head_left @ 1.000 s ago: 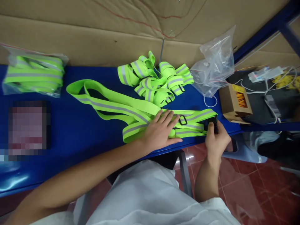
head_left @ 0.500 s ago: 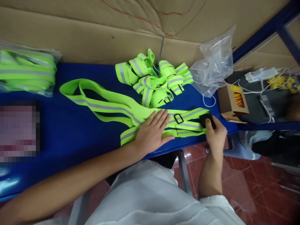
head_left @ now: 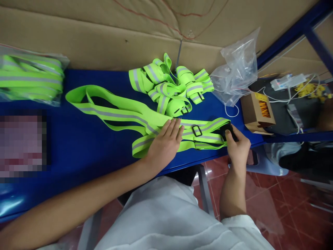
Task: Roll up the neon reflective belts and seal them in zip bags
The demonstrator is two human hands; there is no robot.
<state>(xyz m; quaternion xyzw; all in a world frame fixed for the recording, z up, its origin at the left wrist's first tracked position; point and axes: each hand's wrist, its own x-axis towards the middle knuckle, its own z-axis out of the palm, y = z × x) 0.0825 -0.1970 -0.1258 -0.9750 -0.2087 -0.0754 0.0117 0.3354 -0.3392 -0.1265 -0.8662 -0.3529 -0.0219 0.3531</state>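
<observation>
The left hand (head_left: 165, 139) lies flat, fingers together, on the reflective strap (head_left: 117, 114), which is laid along the blue bench (head_left: 85, 156). The right hand (head_left: 238, 142) pinches the black piece (head_left: 226, 127) at the strap's end.

2 hands (head_left: 165, 143), 1 spread strap set (head_left: 122, 114), 1 filled bag (head_left: 30, 80), 1 cdbd box (head_left: 251, 113); rolled straps (head_left: 164, 91) qty unclear.

In mid-frame the left hand (head_left: 165, 139) lies flat on a lime-green strap (head_left: 117, 113); right of centre the right hand (head_left: 238, 143) pinches its black piece (head_left: 225, 130); bundled straps (head_left: 161, 100) lie at upper centre; a filled bag (head_left: 30, 80) at upper left; clear bags (head_left: 238, 64) at upper right.
</observation>
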